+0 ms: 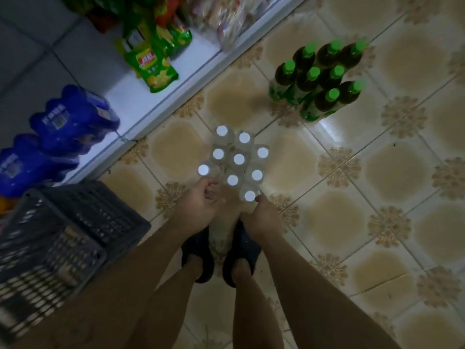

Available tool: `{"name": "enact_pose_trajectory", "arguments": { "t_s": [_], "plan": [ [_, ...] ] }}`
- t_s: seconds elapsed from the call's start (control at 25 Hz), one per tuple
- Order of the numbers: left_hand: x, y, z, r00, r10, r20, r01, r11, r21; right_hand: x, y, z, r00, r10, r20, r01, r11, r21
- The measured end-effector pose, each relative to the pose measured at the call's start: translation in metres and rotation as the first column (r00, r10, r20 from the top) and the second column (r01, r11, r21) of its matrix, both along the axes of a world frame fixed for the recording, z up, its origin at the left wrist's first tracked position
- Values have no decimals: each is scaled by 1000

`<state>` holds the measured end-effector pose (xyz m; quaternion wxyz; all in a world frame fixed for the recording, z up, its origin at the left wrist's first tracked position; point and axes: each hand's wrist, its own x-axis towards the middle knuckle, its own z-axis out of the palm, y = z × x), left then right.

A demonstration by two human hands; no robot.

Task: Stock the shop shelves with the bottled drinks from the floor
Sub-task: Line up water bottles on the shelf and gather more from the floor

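Grasping two white-capped bottles (239, 159)
Left hand (201, 200) and right hand (261, 215) each grip the nearest one; lift straight, sparing neighbours.

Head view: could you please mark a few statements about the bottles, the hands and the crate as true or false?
1. The white-capped bottles stand on the floor tiles. True.
2. The green-capped bottles are already on the shelf. False: they stand on the floor, beside the shelf.
3. The left hand and the right hand are both at the white-capped cluster. True.
4. The grey crate sits on the person's right. False: it is on their left.
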<state>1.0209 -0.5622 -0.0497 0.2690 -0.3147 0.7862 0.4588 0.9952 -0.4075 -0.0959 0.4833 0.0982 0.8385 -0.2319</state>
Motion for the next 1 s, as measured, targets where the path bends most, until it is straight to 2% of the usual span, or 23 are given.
{"name": "enact_pose_trajectory", "arguments": {
  "t_s": [0.2, 0.36, 0.52, 0.64, 0.76, 0.88, 1.0],
  "plan": [
    [15, 1, -74, 1000, -16, 20, 15, 999, 50, 1, -12, -68, 985, 145, -94, -138, 987, 80],
    [16, 1, -106, 999, -54, 10, 53, 995, 79, -2, -20, -100, 944, 281, -175, -256, 955, 154],
    [14, -14, -109, 991, -136, 6, 135, 987, 84, -1, -20, -96, 959, 243, -145, -215, 959, 182],
    [17, -23, -82, 978, -207, -4, 207, 975, 77, 1, -18, -62, 983, 147, -108, -131, 981, 145],
    [25, -27, -34, 961, -276, -9, 276, 958, 82, 5, -21, 4, 997, -47, -62, 52, 996, 78],
    [39, -34, 30, 945, -321, -57, 325, 943, 76, 13, -30, 92, 960, -280, -11, 279, 957, -77],
    [56, -54, 96, 936, -337, -101, 345, 935, 78, 13, -44, 179, 932, -363, -16, 354, 918, -180]
  ]
}}
